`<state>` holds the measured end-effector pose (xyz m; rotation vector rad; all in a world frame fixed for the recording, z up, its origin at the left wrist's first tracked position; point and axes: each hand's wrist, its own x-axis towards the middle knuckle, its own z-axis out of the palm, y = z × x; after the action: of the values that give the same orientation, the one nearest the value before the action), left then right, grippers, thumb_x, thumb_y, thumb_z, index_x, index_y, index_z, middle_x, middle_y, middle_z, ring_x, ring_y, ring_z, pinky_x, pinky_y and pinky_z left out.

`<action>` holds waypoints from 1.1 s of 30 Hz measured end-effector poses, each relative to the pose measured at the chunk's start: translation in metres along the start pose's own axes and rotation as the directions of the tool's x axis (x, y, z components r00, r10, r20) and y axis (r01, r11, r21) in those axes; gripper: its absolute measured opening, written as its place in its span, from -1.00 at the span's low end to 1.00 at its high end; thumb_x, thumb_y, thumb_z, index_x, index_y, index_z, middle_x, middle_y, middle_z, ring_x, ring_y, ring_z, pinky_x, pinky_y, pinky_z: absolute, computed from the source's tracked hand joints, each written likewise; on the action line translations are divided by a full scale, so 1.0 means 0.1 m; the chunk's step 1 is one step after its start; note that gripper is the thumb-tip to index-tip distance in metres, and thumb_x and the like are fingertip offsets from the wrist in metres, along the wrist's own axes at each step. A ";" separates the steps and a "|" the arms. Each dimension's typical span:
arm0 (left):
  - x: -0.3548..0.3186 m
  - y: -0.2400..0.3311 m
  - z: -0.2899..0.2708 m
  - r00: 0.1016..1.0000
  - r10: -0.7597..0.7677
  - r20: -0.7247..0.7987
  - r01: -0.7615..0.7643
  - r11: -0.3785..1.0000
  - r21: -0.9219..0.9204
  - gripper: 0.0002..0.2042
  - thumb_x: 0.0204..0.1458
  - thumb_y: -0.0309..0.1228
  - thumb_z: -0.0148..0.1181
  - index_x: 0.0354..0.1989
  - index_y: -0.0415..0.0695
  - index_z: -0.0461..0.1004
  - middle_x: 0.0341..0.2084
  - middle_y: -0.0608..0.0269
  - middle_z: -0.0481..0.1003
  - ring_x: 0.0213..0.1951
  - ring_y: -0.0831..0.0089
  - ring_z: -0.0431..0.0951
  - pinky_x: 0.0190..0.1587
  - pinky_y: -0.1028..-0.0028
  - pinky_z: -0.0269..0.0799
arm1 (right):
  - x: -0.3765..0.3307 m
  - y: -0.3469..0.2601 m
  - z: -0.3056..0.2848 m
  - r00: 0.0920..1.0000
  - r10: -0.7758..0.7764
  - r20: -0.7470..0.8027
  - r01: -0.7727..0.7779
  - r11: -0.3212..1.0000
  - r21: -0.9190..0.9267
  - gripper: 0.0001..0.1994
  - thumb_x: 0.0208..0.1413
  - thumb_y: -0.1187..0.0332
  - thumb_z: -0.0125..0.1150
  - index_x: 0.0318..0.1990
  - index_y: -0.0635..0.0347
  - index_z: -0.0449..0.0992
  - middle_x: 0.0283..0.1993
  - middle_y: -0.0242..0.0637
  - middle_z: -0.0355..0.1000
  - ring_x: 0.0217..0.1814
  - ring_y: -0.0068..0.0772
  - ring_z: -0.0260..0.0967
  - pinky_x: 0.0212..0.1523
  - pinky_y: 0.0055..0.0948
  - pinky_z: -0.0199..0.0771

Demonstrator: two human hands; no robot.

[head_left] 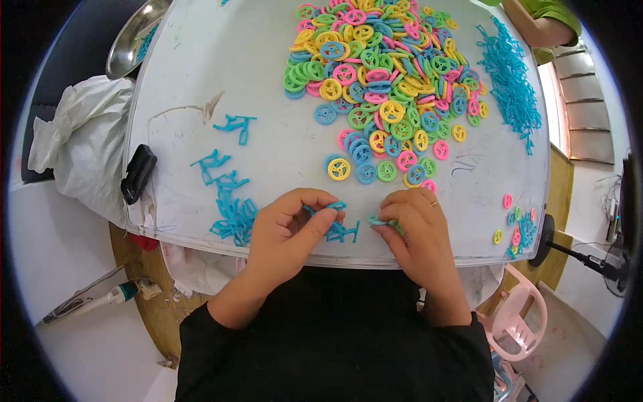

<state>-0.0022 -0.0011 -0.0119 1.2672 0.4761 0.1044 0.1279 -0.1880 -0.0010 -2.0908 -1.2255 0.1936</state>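
Close to the table's front edge, my left hand [281, 234] pinches a small blue plastic frame piece [337, 206] between thumb and forefinger. Another blue plastic piece [343, 233] shows just below those fingertips. To the right, my right hand [423, 234] has thumb and fingers closed on a small plastic wheel [379, 221], blue-green and seen nearly edge-on. Something green shows under its fingers, mostly hidden. Left of my left hand lies a loose heap of blue frame pieces [234, 218]. Beyond both hands spreads a large pile of spoked toy wheels [392, 110] in pink, yellow, green and blue.
More blue pieces [512, 80] form a heap at the far right, near another person's arm [536, 30]. A small mixed group of wheels and blue parts [526, 231] lies at the right edge. A black case [138, 174] sits on the white table's [281, 151] left side.
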 end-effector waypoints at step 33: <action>0.01 -0.01 0.09 0.918 0.391 0.071 -0.372 0.782 0.500 -0.87 0.01 -0.58 0.34 -0.26 -0.21 0.55 -0.33 0.15 0.61 -0.29 0.37 0.62 -0.19 0.45 0.49 | 0.07 -0.14 0.25 0.900 0.425 0.094 -0.366 0.623 0.691 -0.74 0.21 0.52 0.22 0.04 0.35 0.47 -0.22 -0.39 0.48 -0.23 -0.67 0.38 -0.21 -0.66 0.38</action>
<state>0.0021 -0.0090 -0.0115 1.8785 0.2730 0.3666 0.1105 -0.1657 -0.0100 -1.6170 -0.4760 0.6654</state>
